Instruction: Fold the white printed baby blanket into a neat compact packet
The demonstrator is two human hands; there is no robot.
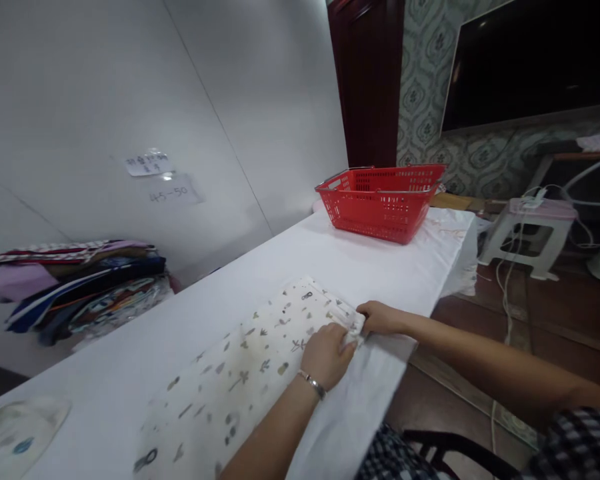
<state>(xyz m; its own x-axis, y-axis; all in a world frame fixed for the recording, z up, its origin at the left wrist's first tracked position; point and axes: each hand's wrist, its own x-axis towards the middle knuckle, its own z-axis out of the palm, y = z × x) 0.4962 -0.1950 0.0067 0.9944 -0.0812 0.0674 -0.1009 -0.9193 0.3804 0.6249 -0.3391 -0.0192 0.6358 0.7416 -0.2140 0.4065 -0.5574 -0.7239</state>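
A white cloth (pixel 253 363) printed with small brown and grey motifs lies spread along the table; its exact kind does not show. My left hand (pixel 327 353), with a silver bracelet at the wrist, is closed on the cloth near its right end, thumb toward the edge. Just beyond it, my right hand (pixel 377 319) pinches the far right corner, where the fabric is bunched or folded over in a narrow strip. The fingertips of the right hand are partly hidden.
A red plastic basket (pixel 380 200) stands at the table's far end. On the left, folded clothes (pixel 85 287) are stacked by the white wall. A pale cloth item (pixel 23 433) lies at the near left. Cables and a plastic stool (pixel 535 230) are on the right.
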